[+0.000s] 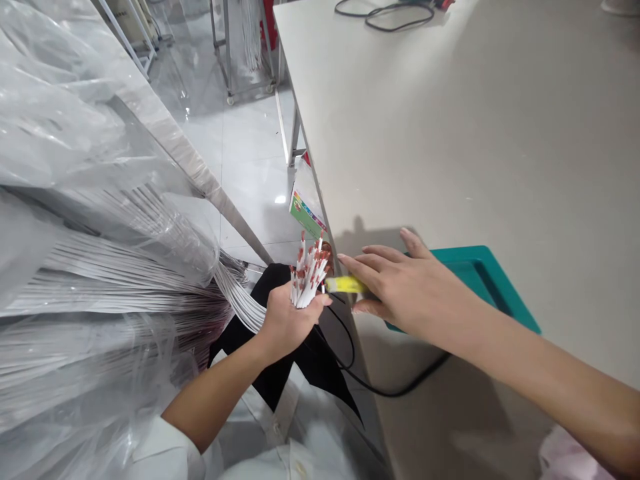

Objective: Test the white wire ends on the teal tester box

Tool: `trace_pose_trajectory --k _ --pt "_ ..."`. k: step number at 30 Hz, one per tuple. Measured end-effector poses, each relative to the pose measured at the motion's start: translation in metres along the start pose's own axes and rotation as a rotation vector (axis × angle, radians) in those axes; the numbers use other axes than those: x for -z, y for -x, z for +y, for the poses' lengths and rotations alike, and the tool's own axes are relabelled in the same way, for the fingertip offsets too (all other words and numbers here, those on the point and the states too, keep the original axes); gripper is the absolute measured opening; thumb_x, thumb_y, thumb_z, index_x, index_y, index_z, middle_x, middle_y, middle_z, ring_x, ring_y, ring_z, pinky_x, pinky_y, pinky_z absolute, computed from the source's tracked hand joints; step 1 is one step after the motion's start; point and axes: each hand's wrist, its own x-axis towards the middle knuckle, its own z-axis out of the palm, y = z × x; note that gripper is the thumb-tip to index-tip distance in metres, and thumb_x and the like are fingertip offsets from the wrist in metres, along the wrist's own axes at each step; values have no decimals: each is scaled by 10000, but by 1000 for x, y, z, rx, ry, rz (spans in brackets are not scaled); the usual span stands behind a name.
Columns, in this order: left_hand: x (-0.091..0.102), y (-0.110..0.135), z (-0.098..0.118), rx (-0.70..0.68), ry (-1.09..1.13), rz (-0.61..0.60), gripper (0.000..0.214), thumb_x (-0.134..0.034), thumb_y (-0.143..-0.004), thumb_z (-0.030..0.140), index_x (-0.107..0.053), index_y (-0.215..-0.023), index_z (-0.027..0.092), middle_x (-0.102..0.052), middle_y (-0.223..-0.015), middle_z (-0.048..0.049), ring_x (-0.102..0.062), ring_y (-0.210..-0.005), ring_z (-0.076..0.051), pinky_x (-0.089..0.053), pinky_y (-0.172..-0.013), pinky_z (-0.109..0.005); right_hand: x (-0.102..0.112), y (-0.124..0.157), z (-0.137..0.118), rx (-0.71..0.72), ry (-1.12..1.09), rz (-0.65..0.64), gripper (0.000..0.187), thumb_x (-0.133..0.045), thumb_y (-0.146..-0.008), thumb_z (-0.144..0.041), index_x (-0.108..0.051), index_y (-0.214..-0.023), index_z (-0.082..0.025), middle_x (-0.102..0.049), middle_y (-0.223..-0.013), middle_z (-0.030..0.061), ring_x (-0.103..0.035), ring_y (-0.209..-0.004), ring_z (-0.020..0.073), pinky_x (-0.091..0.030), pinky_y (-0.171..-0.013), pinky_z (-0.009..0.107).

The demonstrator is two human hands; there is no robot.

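Note:
My left hand (pixel 291 319) is closed around a bundle of white wires (pixel 311 277), whose reddish, copper-coloured ends point up and away from me. From the fist the wires run back left toward a larger mass of wires (pixel 125 293). Over the table edge, my right hand (pixel 395 283) is stretched out with fingers apart, palm down. A yellow object (pixel 345 285) shows between its thumb and index finger, pointing at the wire ends; its kind and its far end under the hand are hidden. Beneath that hand lies a teal tray (pixel 510 303), partly covered.
A black cable (pixel 410 387) curves from the table (pixel 475 153) down past its edge. Clear plastic sheeting (pixel 65 100) covers the rack of wires at left. Another dark cable (pixel 395 17) lies at the table's far end. A wheeled metal rack (pixel 227 60) stands on the floor beyond.

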Motion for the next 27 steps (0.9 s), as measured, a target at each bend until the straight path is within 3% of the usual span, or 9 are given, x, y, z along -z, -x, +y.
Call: trace_pose_trajectory --k 9,11,15,19,21,24,27 --pt "11 10 5 13 53 -20 323 -623 -680 213 -668 -978 98 -501 -458 48 -431 -428 -70 -359 -438 -190 1 1 5 25 -93 54 444 -522 -837 -394 -545 -1174 -105 -674 -974 143 -624 -906 273 -370 -905 569" --pt "16 16 11 47 59 -12 354 -619 -673 197 -661 -1009 94 -499 -446 50 -432 -418 -69 -365 -434 -187 6 3 0 28 -112 156 417 -480 -862 -411 -570 -1134 -108 -673 -990 139 -625 -921 264 -405 -906 533" --pt "25 39 27 105 153 0 423 -631 -634 170 -645 -1053 114 -589 -558 20 -440 -413 -57 -381 -419 -184 22 11 -23 76 -117 408 267 -518 -861 -310 -640 -1017 -131 -693 -976 102 -640 -921 216 -510 -836 353" --pt "35 66 38 151 200 -227 396 -659 -623 212 -667 -1012 134 -630 -627 -20 -456 -408 -61 -396 -412 -196 28 18 -36 107 -99 433 183 -532 -850 -228 -677 -951 -181 -711 -945 58 -659 -886 197 -541 -798 322" --pt "37 72 30 195 159 -346 379 -661 -644 227 -670 -1013 141 -636 -643 -35 -476 -445 -73 -402 -428 -197 26 19 -34 79 -136 417 198 -519 -855 -224 -677 -970 -194 -711 -946 53 -657 -885 190 -542 -808 323" --pt "34 70 -1 194 82 -414 332 -636 -682 216 -672 -994 109 -630 -654 -46 -457 -462 -72 -374 -422 -185 20 21 -26 41 -198 391 216 -512 -857 -235 -670 -990 -171 -703 -961 68 -649 -893 194 -543 -805 328" --pt "25 66 -36 103 -6 -351 211 -605 -714 197 -684 -887 105 -619 -650 -34 -468 -502 -81 -373 -459 -186 14 24 -21 43 -192 392 210 -527 -848 -237 -666 -983 -155 -693 -980 82 -633 -935 212 -524 -846 350"
